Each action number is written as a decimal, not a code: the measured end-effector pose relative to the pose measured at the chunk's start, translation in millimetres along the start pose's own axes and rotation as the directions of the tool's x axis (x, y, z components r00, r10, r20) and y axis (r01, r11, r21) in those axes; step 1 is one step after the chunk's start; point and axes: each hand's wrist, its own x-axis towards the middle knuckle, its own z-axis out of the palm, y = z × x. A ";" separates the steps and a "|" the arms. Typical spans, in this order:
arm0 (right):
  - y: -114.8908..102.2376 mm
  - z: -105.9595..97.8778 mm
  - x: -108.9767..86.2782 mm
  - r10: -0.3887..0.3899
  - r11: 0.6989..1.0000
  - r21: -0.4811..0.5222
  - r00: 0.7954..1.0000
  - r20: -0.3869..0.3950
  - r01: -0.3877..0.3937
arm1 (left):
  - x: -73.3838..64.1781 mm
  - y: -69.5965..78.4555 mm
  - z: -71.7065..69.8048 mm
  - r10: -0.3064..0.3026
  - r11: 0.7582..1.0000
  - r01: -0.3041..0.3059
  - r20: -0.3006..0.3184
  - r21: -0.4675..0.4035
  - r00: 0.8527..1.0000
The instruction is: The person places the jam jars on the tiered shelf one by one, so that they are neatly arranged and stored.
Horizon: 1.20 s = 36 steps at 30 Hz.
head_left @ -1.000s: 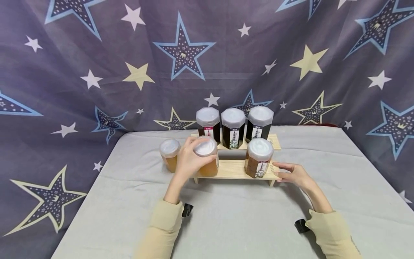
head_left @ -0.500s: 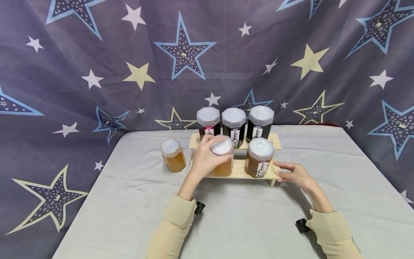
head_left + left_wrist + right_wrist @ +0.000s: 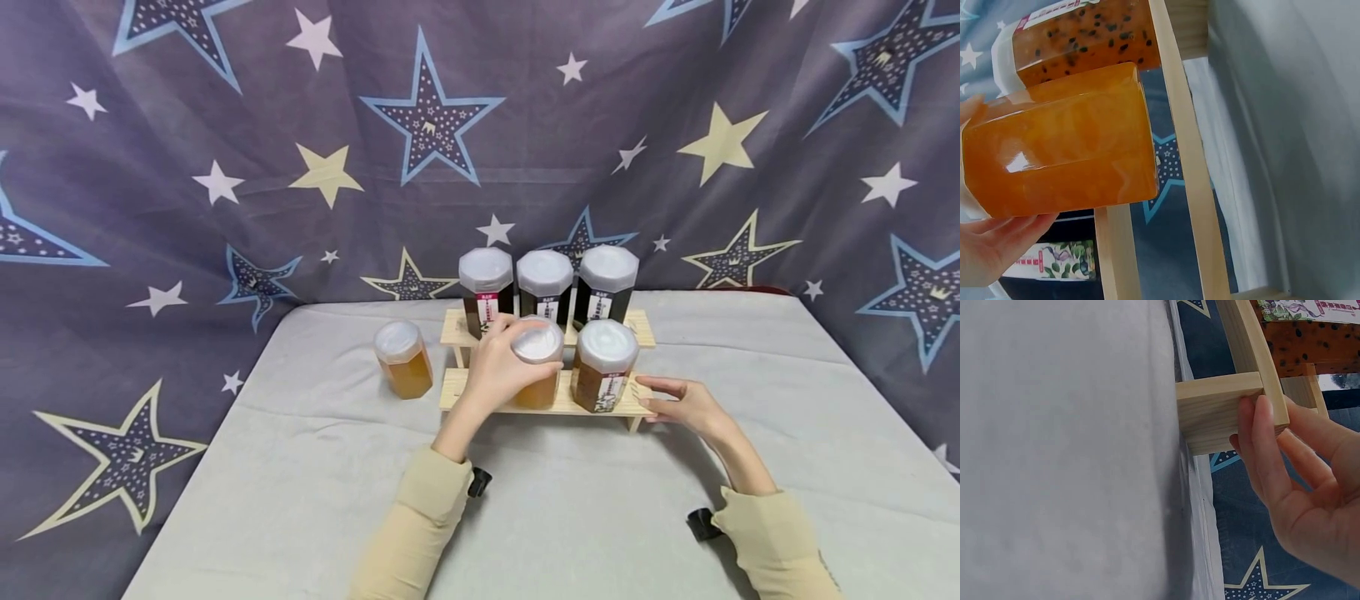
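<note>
My left hand [image 3: 498, 371] grips an amber jar [image 3: 536, 390] with a frosted lid, thumb and fingers round its top. In the left wrist view, this jar [image 3: 1060, 147] is held upright close over the lower board of a two-step wooden stand [image 3: 453, 385]. Just right of it on that board stands a reddish-brown jar [image 3: 596, 390] with black specks. My right hand [image 3: 686, 408] pinches the right end of the lower board, its thumb on one face and fingers on the other, as the right wrist view of the board end [image 3: 1282, 415] shows.
Three dark jars with frosted lids, left [image 3: 486, 283], middle [image 3: 543, 287] and right [image 3: 606, 283], line the upper board. Another amber jar [image 3: 408, 377] stands on the grey tablecloth [image 3: 570, 508] left of the stand. A star-patterned curtain [image 3: 525, 150] hangs behind.
My left hand has carried the amber jar rightward along the lower board, up beside the speckled jar, uncovering the board's left end. My right hand stays on the board's end.
</note>
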 end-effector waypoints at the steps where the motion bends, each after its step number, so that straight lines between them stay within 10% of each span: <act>1: 0.5 0.0 -0.1 -0.005 1.000 0.004 1.000 0.000 0.005 | 0.0 0.6 0.9 -0.003 1.000 0.003 0.005 -0.006 1.000; 36: -2.1 -0.3 0.1 0.038 0.999 -0.009 0.999 -0.013 -0.038 | -2.5 -2.4 17.3 0.006 0.998 -0.009 0.050 0.057 0.999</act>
